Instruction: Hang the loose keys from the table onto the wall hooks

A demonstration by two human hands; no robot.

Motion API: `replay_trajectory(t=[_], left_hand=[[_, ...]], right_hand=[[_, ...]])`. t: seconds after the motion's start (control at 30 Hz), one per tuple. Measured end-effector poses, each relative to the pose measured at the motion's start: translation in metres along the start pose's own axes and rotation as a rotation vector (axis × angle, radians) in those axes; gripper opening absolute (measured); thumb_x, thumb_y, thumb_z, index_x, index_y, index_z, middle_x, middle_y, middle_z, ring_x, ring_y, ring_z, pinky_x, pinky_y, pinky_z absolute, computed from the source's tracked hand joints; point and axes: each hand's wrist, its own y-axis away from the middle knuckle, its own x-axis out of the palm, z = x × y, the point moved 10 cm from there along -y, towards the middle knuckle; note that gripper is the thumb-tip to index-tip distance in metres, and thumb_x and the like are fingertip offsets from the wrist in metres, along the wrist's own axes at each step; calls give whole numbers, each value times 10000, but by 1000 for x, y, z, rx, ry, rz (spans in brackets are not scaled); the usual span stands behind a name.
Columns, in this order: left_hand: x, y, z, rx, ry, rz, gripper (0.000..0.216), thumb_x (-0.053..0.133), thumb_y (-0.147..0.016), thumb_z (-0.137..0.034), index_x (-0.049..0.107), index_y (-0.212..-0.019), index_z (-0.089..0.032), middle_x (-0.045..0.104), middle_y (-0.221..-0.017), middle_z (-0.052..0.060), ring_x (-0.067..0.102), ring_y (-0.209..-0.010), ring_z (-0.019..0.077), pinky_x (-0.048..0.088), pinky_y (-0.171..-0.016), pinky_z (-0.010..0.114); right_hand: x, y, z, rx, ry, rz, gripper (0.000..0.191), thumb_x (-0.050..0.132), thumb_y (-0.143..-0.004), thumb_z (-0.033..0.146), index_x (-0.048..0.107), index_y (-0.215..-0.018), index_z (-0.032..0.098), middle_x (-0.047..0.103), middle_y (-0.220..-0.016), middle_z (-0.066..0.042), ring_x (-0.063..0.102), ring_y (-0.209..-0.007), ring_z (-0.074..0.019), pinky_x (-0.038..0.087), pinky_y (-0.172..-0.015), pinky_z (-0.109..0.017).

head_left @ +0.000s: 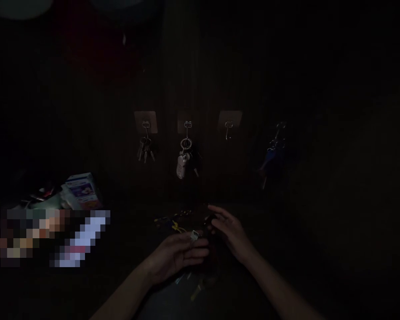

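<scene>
The scene is very dim. My left hand (pixel 180 255) pinches a small pale metal piece (pixel 194 235) between thumb and fingers, its other fingers reaching right. Beside it, my right hand (pixel 231 231) closes thumb and fingers on a small dark roundish object (pixel 209 222); its exact kind is lost in the dark. A key (pixel 196 292) and other faint slim pieces show below the left hand; whether they hang from what I hold cannot be made out. Just beyond the left hand lies a small pile with yellow and blue bits (pixel 176 226).
Hooks on the dark upright panel carry a key bunch (pixel 146 150), keys with a pale fob (pixel 183 164) and a blue-tagged bunch (pixel 269 155). The third hook (pixel 228 131) bears nothing visible. A printed box (pixel 82 191) and blurred-out items (pixel 83 240) lie left.
</scene>
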Motion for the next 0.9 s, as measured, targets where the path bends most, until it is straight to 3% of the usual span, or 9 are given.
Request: replay_trajectory(t=[0.2, 0.33, 0.47, 0.6, 0.73, 0.9], left_hand=[[1, -3, 3, -28, -54, 2, 322, 638, -802, -219, 615, -1118, -161, 644, -1151, 127, 664, -910, 179, 433, -906, 335], [-3, -5, 3, 2, -58, 6, 364, 677, -768, -225, 612, -1122, -167, 667, -1083, 107, 670, -830, 147, 437, -882, 310], [-13, -6, -1, 60, -47, 6, 360, 656, -784, -258, 609, -1127, -160, 675, -1053, 115, 668, -818, 165, 443, -856, 332], [-33, -9, -8, 95, -36, -80, 355, 687, -751, -270, 633, -1092, -188, 687, -1024, 88, 664, -808, 168, 436, -865, 345], [-40, -11, -10, 103, -50, -143, 382, 738, -691, -289, 650, -1048, -187, 692, -979, 77, 658, -787, 166, 435, -859, 344], [-43, -6, -22, 190, -174, -283, 382, 733, -672, -353, 644, -1002, -183, 686, -886, 53, 643, -732, 159, 458, -783, 318]], right_hand=[[7, 3, 0, 31, -159, 1, 285, 779, -610, 302, 677, -857, 202, 669, -840, -24, 608, -708, -139, 461, -614, -234], [19, 6, 3, 12, -225, 38, 312, 689, -708, 402, 607, -959, 235, 688, -867, -42, 639, -817, -195, 480, -727, -318], [20, 7, 10, -24, -188, 30, 355, 598, -768, 503, 540, -1019, 259, 601, -626, 30, 612, -599, -160, 470, -592, -286], [1, 0, 21, -66, -142, -37, 270, 576, -806, 473, 553, -971, 260, 458, -547, 93, 354, -383, -43, 372, -454, -198], [-18, -12, 46, -148, -16, -110, 294, 593, -808, 419, 581, -1037, 236, 461, -614, 75, 336, -432, -37, 316, -428, -177], [-19, -23, 107, -339, 89, -190, 360, 601, -791, 399, 560, -1107, 231, 578, -757, 21, 464, -535, -78, 390, -475, -206]])
